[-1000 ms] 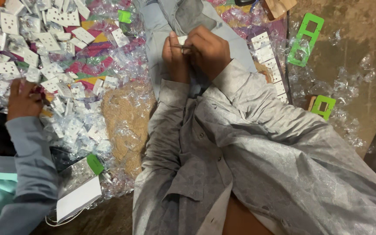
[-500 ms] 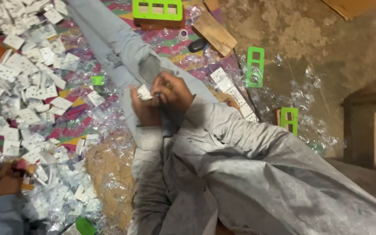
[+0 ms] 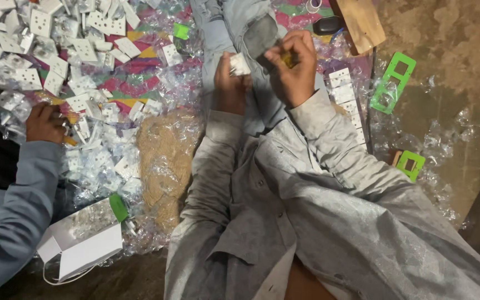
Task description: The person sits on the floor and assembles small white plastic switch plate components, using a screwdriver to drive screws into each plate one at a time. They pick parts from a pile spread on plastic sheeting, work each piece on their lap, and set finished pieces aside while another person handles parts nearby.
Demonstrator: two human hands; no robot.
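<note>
1. Our left hand [image 3: 230, 83] is closed around a small white socket plate [image 3: 239, 64], held upright over our lap; the plate pokes out above the fingers. Our right hand [image 3: 293, 66] is curled narrow just to the right of it, pinching something small and yellowish [image 3: 288, 59] — we cannot tell what it is.

2. The two hands stand close but apart. If the right hand comes across at a slant, the small piece may miss its seat in the plate and drop between our legs, where the grey cloth would hide it.

3. Our grip on the plate is only at its lower part, so a hard push from the right could twist it out of the left hand.

4. Left of our left hand lies a heap of white plates [image 3: 56, 50] among clear plastic wrappers [image 3: 168, 155]; a dropped plate would be lost among its likes.

5. A co-worker's hand [image 3: 45, 123] works far to the left in that same heap — we judge little risk of collision, since it is well apart.

6. Right of our right hand, a row of finished-looking plates [image 3: 346, 94] and a green frame [image 3: 393, 83] lie on the floor; a swinging elbow could scatter them.
</note>
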